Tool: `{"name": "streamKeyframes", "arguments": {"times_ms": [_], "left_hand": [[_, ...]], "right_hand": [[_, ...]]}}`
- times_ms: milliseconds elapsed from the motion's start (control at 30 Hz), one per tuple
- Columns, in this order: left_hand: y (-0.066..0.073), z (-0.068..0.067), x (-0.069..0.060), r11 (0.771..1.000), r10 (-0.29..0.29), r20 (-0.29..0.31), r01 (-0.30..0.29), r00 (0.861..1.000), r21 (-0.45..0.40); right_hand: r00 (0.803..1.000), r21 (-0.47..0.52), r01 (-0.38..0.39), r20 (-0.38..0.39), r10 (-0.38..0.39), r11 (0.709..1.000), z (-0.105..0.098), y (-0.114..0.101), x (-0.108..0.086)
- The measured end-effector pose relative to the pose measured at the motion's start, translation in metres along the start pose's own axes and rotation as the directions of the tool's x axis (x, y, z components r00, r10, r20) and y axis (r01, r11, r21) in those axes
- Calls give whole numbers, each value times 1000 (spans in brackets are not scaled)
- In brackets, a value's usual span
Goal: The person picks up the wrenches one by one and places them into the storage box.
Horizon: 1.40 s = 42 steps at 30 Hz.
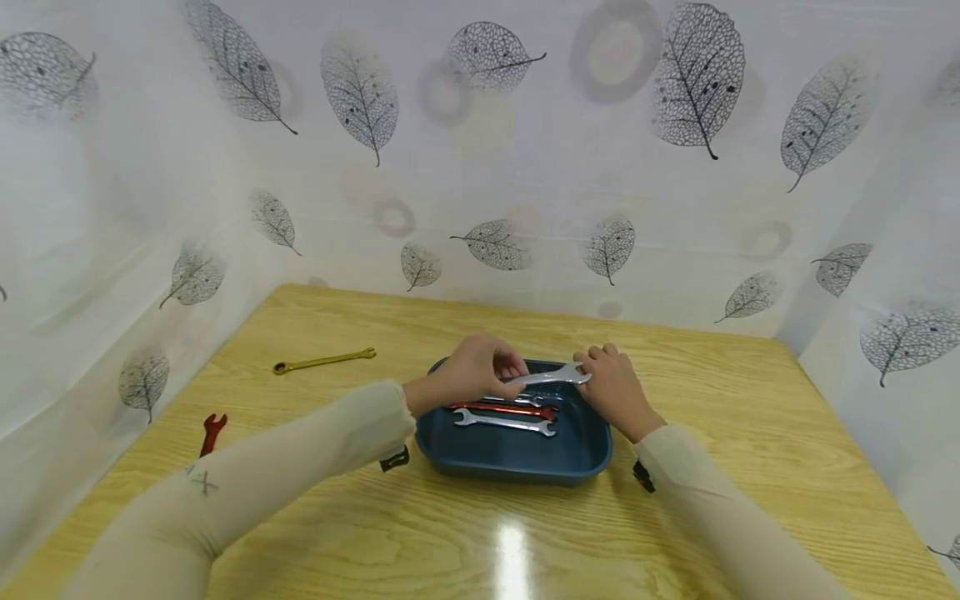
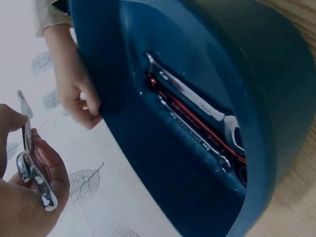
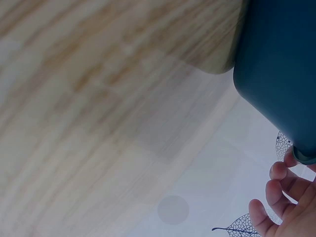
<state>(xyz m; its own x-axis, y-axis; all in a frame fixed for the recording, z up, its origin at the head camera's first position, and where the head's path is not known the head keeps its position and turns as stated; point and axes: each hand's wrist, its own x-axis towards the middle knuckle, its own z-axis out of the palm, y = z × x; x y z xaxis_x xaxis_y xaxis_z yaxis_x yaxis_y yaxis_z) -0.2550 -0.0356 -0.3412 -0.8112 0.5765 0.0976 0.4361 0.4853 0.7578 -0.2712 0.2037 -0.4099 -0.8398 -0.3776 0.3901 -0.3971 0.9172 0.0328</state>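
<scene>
My left hand [image 1: 471,371] holds a silver open-end wrench [image 1: 551,377] above the dark blue basin [image 1: 513,477], thumb on one side and fingers curled behind it. The wrench's free jaw end points right, close to my right hand [image 1: 613,387]. That hand pinches the basin's right rim; the right wrist view shows fingertips [image 3: 279,170] at the rim's lip, with the thumb hidden. Inside the basin lie a red wrench [image 1: 517,409], a silver open-end wrench [image 1: 504,423] in front of it and another silver wrench [image 2: 190,126] behind it.
Left of the basin, a gold wrench [image 1: 324,362] lies on the wooden table [image 1: 420,542]. A red wrench [image 1: 212,432] lies further left, partly covered by my left sleeve. A white leaf-patterned sheet [image 1: 525,167] hangs behind the table and along its sides.
</scene>
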Motion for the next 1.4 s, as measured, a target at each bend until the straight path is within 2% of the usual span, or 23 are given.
{"name": "streamKeyframes", "arguments": {"times_ms": [233, 433, 633, 867, 967, 1133, 1267, 1400], "left_hand": [[1, 3, 3, 999, 37, 92, -38, 995, 15], [-2, 2, 3, 998, 55, 146, -59, 988, 25], [-12, 4, 7, 993, 72, 217, -89, 973, 73], [-22, 15, 13, 982, 108, 278, -147, 954, 121], [-22, 19, 16, 977, 103, 310, -155, 945, 146], [-22, 26, 22, 973, 63, 348, -136, 935, 189], [-20, 30, 26, 965, 61, 369, -150, 927, 216], [-15, 34, 30, 965, 63, 395, -157, 916, 209]], "right_hand": [[998, 22, 46, -51, -45, 999, 0, 1, -2], [997, 43, 61, -58, -59, 997, 1, 2, -2], [993, 9, 63, -104, -62, 998, 4, 3, -2], [992, 1, 57, -112, -57, 998, 7, 3, -1], [992, 4, 55, -110, -54, 999, 7, 3, 0], [994, 11, 45, -100, -43, 999, 7, 3, 0], [993, 14, 48, -105, -47, 999, 6, 3, 0], [991, 12, 59, -123, -57, 998, 6, 3, -1]]}}
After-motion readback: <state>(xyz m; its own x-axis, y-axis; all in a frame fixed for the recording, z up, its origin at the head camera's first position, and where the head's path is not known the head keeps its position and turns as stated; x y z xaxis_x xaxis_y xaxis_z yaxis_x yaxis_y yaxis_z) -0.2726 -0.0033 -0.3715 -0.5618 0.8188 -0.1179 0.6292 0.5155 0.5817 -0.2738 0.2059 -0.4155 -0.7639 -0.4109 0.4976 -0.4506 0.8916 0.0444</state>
